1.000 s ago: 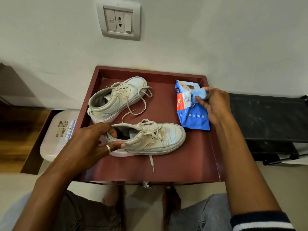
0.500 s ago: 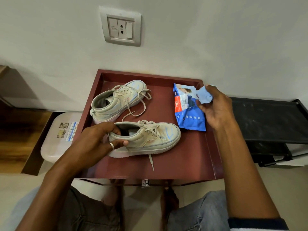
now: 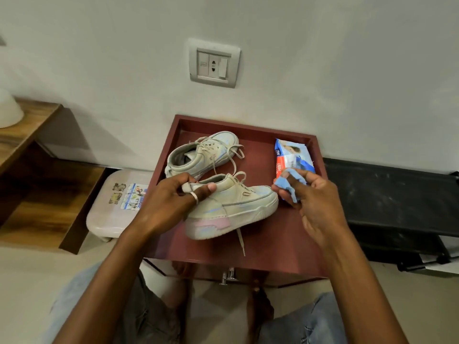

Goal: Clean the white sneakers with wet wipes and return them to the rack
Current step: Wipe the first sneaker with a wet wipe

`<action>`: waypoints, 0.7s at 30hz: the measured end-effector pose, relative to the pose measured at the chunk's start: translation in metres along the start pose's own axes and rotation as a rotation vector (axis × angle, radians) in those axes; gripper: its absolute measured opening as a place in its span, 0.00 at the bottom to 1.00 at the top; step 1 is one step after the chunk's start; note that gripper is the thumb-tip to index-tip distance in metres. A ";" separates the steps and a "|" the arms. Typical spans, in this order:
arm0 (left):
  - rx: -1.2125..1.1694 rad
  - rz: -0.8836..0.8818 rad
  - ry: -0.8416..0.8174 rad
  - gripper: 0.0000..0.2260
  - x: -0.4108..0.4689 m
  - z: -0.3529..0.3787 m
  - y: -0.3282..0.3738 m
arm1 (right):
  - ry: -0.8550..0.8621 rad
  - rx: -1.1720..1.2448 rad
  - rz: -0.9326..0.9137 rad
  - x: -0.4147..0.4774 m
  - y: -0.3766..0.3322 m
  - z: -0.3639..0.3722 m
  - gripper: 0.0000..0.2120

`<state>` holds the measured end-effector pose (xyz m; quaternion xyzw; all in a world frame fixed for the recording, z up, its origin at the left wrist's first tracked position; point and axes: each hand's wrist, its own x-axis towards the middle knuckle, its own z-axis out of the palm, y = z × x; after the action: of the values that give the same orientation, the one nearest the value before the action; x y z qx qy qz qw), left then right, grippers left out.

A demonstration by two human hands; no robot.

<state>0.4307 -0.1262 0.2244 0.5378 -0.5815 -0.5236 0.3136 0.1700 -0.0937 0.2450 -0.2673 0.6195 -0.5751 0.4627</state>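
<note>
The left hand [image 3: 171, 202] has its grip clamped on the heel collar of the near white lace-up sneaker [image 3: 238, 204], which tilts, toe to the right, over the dark red rimmed worktop [image 3: 273, 242]. The right hand [image 3: 318, 197] closes its grip on a crumpled blue wet wipe [image 3: 291, 184] just beside the toe. The second white sneaker [image 3: 206, 152] lies behind it. The blue-and-white plastic wipes pack [image 3: 290, 155] lies at the worktop's right rear corner.
</note>
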 end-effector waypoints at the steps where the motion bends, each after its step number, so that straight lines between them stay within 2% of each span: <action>1: -0.048 -0.012 0.001 0.25 0.000 -0.001 0.000 | -0.003 -0.002 -0.009 -0.006 0.005 0.003 0.04; 3: -0.174 -0.065 0.007 0.28 0.000 -0.002 -0.003 | -0.007 -0.041 -0.028 -0.016 0.013 0.008 0.09; 5: -0.230 -0.114 0.006 0.26 0.001 -0.003 -0.006 | -0.031 -0.044 -0.027 -0.021 0.018 0.014 0.08; 7: -0.247 -0.138 0.003 0.25 0.003 -0.005 -0.009 | -0.111 0.121 0.023 -0.025 0.019 0.023 0.06; 9: -0.258 -0.154 0.035 0.25 0.005 -0.006 -0.010 | -0.170 0.190 0.043 -0.028 0.016 0.033 0.09; 12: -0.299 -0.195 0.075 0.25 0.007 -0.007 -0.010 | -0.228 0.000 -0.029 -0.026 0.020 0.044 0.11; 16: -0.368 -0.213 0.071 0.23 0.008 -0.007 -0.007 | -0.165 -0.360 -0.278 -0.019 0.029 0.056 0.13; 19: -0.403 -0.213 0.042 0.24 0.008 -0.010 -0.007 | -0.041 -0.564 -0.571 -0.022 0.026 0.073 0.15; 21: -0.416 -0.219 0.036 0.22 0.010 -0.011 -0.008 | -0.013 -0.621 -0.789 -0.027 0.027 0.086 0.15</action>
<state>0.4408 -0.1372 0.2177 0.5308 -0.3935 -0.6535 0.3693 0.2627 -0.1050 0.2336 -0.6100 0.6100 -0.4931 0.1124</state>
